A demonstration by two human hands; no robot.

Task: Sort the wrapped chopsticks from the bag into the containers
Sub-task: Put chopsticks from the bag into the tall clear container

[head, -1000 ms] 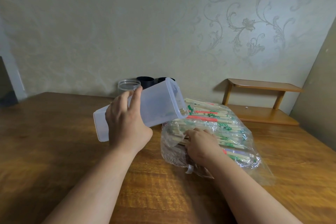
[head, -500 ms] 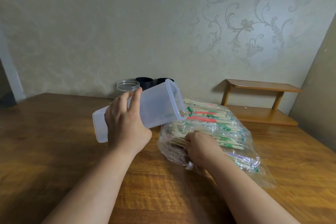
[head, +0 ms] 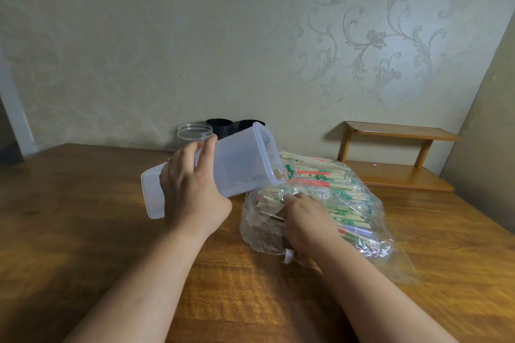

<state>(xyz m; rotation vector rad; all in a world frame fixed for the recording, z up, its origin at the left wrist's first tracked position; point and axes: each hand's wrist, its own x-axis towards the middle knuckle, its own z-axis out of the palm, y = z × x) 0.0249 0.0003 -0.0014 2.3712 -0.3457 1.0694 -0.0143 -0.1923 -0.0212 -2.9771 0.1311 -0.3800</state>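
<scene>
Two hands met at the bag (head: 259, 234) mouth.
Our left hand (head: 192, 192) gripped the tilted container (head: 242, 164), opening just above the bagged chopsticks (head: 328, 184); these ran rightward, away from our right hand (head: 306, 220), its finger hold hidden.

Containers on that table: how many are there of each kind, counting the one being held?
frosted rectangular tub, gripped and tilted by the left hand: 1
clear round jar: 1
black round cups: 2
Total: 4
</scene>
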